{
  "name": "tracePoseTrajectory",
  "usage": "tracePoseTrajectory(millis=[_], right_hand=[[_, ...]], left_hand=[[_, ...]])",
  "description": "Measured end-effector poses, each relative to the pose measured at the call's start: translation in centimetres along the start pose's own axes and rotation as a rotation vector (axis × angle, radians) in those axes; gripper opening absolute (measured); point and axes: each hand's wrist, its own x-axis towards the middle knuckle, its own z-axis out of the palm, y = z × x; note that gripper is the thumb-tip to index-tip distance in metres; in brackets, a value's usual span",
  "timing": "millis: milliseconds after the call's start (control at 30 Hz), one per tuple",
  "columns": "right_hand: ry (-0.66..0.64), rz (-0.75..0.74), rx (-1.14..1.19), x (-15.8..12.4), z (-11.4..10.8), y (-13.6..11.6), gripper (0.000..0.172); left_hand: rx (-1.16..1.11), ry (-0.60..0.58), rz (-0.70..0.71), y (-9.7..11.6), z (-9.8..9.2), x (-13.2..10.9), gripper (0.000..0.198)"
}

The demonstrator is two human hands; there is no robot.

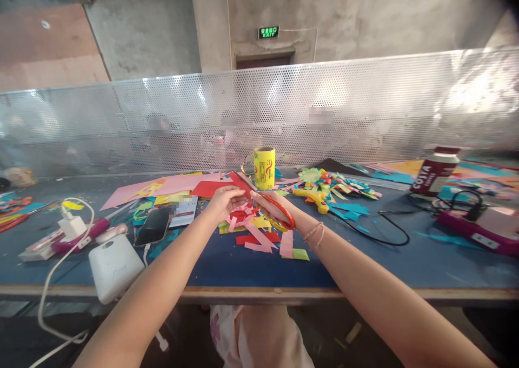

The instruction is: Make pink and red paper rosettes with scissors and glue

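Note:
My right hand (276, 208) is closed round a pair of scissors (287, 215) with red and yellow handles, its blades pointing away to the upper left. Close by, my left hand (227, 201) pinches at a piece of red paper (241, 183) beside the blades; the exact contact is hard to see. Below both hands lie pink strips (259, 234), a red strip (253, 238) and a green scrap (300, 255) of paper. Behind them a yellow printed roll (264, 168) stands upright.
Pink paper sheets (178, 184) lie behind my left hand. At left are a phone (152, 227), a white charger box (115, 268) and a cable. To the right are yellow-handled scissors (314, 199), a heap of paper scraps (340, 184), a dark red bottle (436, 171) and a purple power strip (474, 232).

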Motion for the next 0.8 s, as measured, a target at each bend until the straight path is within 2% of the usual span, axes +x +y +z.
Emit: tracePoseTrajectory(millis=[267, 400, 567, 800], right_hand=[[-0.009, -0.022, 0.054, 0.5, 0.2, 1.0, 0.048], [0.020, 0.044, 0.024, 0.4, 0.3, 0.7, 0.047], [0.008, 0.039, 0.031, 0.2, 0.1, 0.2, 0.048], [-0.034, 0.049, 0.098, 0.2, 0.1, 0.1, 0.054]], left_hand=[[0.047, -0.047, -0.038, 0.0, 0.2, -0.4, 0.010], [0.054, -0.053, -0.036, -0.2, -0.1, -0.1, 0.009], [0.057, -0.057, -0.031, -0.2, -0.4, 0.2, 0.009], [0.099, -0.081, -0.070, -0.2, 0.0, -0.1, 0.010]])
